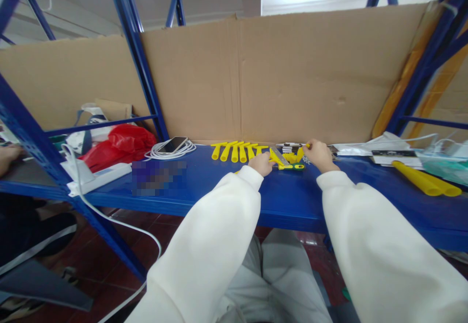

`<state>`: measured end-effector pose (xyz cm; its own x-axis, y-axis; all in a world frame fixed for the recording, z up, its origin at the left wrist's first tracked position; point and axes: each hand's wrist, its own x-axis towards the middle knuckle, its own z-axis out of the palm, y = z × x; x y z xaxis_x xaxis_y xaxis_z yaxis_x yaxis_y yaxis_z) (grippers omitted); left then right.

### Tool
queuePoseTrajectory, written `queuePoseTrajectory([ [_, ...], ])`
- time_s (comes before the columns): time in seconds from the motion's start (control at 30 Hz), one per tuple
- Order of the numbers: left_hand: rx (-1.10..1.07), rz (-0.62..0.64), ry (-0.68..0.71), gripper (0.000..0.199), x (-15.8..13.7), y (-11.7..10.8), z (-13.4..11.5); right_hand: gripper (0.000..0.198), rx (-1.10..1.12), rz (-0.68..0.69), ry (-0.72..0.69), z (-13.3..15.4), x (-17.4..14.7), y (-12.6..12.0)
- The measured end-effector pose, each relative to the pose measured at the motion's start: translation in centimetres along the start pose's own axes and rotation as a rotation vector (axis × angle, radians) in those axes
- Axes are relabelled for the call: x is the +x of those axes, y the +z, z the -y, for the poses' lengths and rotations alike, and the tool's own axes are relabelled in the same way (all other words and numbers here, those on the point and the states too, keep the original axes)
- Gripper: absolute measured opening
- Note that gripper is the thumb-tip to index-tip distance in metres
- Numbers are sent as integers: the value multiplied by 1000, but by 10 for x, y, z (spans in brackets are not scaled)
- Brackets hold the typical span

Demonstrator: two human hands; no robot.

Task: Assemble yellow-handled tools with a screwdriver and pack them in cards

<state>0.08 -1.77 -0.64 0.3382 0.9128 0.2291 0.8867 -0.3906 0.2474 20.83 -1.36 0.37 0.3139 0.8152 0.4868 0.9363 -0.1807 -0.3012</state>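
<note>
A broad sheet of plain brown cardboard point(300, 79) stands upright behind a long blue-painted metal bench top point(204, 186). Toward the left end lie a crumpled red plastic bag point(124, 142) and, just in front of it, a white plastic power strip point(106, 174); at the right, two long yellow plastic cones point(420, 179) lie side by side. A coil of white cable point(170, 148) has a dark phone resting on it. Nearer the middle, smaller yellow cone-shaped pieces point(234, 152) lie in a row, just left of the person's hands. The right hand point(320, 156) has its fingertips pinched together on a small yellow piece point(308, 145). The left hand point(261, 164) is curled beside a yellow-and-green tool point(291, 167); its grip is too small to tell.
</note>
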Motion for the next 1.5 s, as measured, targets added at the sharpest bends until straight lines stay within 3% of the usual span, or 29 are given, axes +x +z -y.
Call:
queuePoseTrajectory([
  [0.43,8,4,-16,40,-2,-2,-1,32,-57,120,-27,-2,0,7],
  [0.7,3,-7,-2,39,-1,-1,0,26,58,19,15,-3,4,6],
  [0.87,23,-4,2,39,-2,-2,-1,32,404,-43,151,-2,8,9],
  [1.07,12,-3,4,39,-2,-2,0,34,993,205,364,7,4,10],
  [1.17,2,-7,3,39,-2,-2,0,29,1060,338,367,11,2,7],
  [1.37,10,-3,-14,39,-2,-3,-1,14,1270,448,440,15,3,4],
  [1.5,16,-13,-10,38,-3,-2,-1,14,1384,492,476,19,2,4],
])
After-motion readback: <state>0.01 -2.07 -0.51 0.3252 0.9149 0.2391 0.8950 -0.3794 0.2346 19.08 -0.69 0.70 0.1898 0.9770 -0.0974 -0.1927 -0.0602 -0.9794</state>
